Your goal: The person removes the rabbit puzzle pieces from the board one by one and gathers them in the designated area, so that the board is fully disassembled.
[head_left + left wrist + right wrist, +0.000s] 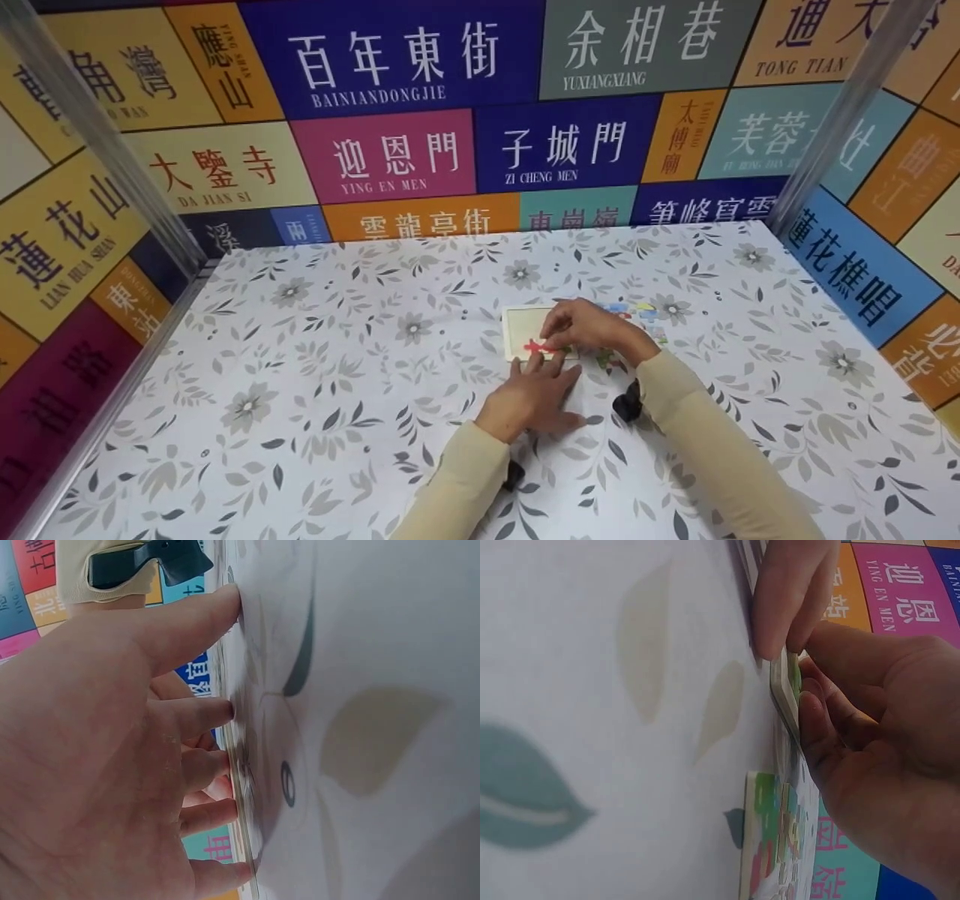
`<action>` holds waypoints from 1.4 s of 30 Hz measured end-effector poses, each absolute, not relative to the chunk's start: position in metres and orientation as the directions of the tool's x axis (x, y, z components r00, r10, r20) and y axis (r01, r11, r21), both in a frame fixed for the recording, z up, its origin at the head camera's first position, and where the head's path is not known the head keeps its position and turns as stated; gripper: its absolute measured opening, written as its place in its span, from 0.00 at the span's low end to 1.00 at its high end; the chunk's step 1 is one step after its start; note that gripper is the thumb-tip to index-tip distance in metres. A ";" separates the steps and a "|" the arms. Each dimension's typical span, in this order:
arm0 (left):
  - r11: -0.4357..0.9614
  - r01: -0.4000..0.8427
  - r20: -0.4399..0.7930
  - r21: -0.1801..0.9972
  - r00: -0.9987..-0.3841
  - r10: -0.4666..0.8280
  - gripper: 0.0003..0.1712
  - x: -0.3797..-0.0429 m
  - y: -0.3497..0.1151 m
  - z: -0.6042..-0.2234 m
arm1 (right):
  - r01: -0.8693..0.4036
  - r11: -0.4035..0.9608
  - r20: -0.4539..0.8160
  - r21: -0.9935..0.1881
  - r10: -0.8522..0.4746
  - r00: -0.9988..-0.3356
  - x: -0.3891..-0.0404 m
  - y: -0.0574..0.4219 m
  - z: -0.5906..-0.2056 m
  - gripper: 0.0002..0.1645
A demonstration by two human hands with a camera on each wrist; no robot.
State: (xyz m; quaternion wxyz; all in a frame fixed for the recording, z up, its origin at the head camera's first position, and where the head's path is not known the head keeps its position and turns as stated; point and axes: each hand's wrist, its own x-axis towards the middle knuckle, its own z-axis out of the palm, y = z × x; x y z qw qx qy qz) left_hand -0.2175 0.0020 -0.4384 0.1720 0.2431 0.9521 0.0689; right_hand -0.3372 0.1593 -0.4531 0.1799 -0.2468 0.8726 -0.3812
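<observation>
A shallow cream puzzle tray [519,322] lies on the table, with red puzzle pieces [534,346] near its front edge. My left hand [531,397] rests at that edge, fingers spread and extended. In the left wrist view, fingertips [217,762] of the left hand meet the tray's side and the thumb points away from them. My right hand [592,326] reaches over the tray from the right, its fingertips bunched at a red piece. The right wrist view has the right hand [900,720] bent close over the tray's corner, beside a green piece [795,673]; its fingers hide most of what they pinch.
Loose colourful puzzle pieces [763,802] lie on the table to the tray's right, partly behind the right forearm. A leaf-patterned cloth [337,420] covers the table. Panels with printed place names [397,60] stand around the back and sides.
</observation>
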 end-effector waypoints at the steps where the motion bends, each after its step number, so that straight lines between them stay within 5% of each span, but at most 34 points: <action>1: 0.874 0.436 -0.298 0.212 -0.823 0.483 0.43 -0.217 0.002 -0.438 | -0.290 0.593 -0.130 -0.751 -0.564 -0.815 -0.337 0.159 -0.453 0.08; 42: 0.895 0.386 -0.286 0.224 -0.852 0.439 0.47 -0.216 0.007 -0.438 | -0.194 0.707 -0.215 -0.680 -0.445 -0.869 -0.331 0.149 -0.448 0.05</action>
